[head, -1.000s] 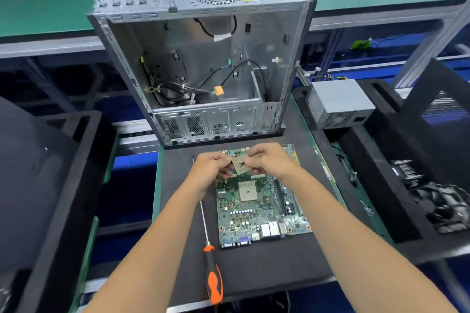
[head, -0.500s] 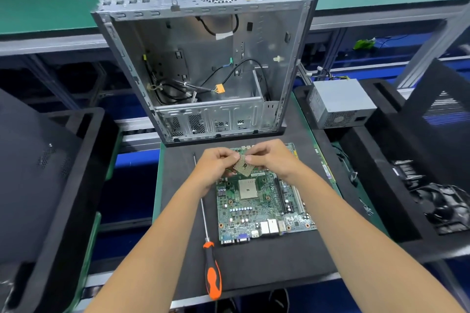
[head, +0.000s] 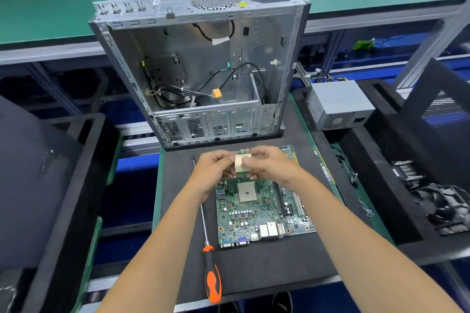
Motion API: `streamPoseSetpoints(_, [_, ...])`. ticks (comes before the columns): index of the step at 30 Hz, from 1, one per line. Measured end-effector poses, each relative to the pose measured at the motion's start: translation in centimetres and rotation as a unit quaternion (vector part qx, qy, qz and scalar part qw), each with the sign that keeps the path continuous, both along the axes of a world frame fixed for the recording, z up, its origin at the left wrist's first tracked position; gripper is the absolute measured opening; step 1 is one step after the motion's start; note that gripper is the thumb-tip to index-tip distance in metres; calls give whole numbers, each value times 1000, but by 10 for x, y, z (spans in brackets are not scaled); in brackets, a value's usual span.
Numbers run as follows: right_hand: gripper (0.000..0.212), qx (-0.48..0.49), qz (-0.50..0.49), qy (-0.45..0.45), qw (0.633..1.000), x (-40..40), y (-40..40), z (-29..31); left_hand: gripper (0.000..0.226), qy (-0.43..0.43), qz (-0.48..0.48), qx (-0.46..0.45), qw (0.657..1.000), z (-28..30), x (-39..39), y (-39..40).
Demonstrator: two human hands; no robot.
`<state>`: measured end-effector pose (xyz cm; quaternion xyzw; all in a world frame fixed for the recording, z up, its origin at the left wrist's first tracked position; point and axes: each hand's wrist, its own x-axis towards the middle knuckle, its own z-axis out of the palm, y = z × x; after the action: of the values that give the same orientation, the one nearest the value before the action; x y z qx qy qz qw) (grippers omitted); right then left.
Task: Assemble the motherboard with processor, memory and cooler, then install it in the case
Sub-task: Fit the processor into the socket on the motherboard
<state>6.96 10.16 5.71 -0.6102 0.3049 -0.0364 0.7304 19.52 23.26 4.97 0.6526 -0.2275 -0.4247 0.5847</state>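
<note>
Two bare forearms reach into view from the bottom edge, uncovered from wrist to as far up as the frame shows; no sleeve or cuff is visible on either. The left hand and right hand are bare, without gloves. The fingers are curled, with short nails where these can be seen.

The small square processor is tilted, pin side up, just above the green motherboard — flat on the black mat, socket bare — with the open case at twelve o'clock.
</note>
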Motion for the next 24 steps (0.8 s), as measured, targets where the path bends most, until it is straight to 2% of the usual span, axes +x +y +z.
streamPoseSetpoints(6, [30,-45,-4,1,999,0,-1,-4,15,29,25,2,999,-2,0,2])
streamPoseSetpoints(16, [25,-65,-8,-7,998,-2,-6,-5,13,12,20,17,1000,-6,-1,3])
streamPoseSetpoints(24, [33,-83,-3,-1,997,-5,-6,-3,13,-3,14,19,1000,-4,-6,7])
